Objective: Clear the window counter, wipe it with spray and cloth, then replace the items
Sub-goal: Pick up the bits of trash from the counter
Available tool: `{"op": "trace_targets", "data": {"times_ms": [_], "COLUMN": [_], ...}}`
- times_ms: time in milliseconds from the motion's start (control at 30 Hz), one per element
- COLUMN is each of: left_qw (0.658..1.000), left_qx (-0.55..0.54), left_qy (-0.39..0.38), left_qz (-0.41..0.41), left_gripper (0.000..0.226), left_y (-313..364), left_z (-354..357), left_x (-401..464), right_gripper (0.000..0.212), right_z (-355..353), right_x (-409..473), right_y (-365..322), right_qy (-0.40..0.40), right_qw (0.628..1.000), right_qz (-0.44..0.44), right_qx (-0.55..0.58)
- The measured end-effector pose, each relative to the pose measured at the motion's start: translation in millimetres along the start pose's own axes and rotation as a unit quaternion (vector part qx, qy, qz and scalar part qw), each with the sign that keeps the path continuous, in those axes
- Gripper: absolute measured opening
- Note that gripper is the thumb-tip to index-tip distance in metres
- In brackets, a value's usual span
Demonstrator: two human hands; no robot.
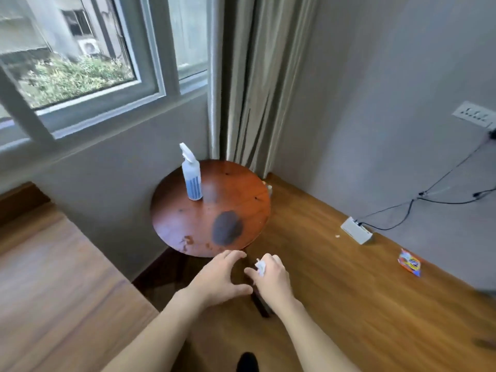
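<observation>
Nearest, left hand (220,275) spread and empty; right hand (268,275) pinching a small white wad (261,266), mostly hidden by fingers, cloth or tissue hard to tell. Beyond, one round table (241,200), near edge just past the fingertips, bare around one dark patch (227,227). Farther back, one spray bottle (191,174) upright near the wall.

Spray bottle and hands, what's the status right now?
Left hand open, fingers spread, holding nothing. Right hand grips a small white wad. Spray bottle upright on the round table, untouched. Nothing between hands and bottle.
</observation>
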State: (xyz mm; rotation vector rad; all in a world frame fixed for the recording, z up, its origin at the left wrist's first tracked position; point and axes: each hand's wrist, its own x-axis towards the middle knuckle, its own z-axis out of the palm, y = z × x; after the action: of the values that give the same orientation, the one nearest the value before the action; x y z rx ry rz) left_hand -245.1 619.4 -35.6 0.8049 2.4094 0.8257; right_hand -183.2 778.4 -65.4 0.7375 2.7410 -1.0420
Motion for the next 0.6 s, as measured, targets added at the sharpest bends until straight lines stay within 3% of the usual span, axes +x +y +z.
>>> {"op": "trace_targets", "data": {"times_ms": [267,600], "left_qw": [0.993,0.973], "left_qx": [-0.018,-0.012], "left_qy": [-0.118,-0.21], "left_qz": [-0.026,-0.099], "left_gripper": [0.081,0.095], "left_y": [8.8,-106.5], "left_z": [92.3,248.5], "left_x": [140.4,244.6], "right_gripper": [0.038,0.034], "right_z": [5.4,152.5], "right_x": [100.7,198.7], "right_y": [123.4,281.4], "right_qy": [-0.025,-0.054], "right_qw": [0.997,0.981], "right_qz": [0.074,0.185], "right_qx": [-0.014,-0.001]}}
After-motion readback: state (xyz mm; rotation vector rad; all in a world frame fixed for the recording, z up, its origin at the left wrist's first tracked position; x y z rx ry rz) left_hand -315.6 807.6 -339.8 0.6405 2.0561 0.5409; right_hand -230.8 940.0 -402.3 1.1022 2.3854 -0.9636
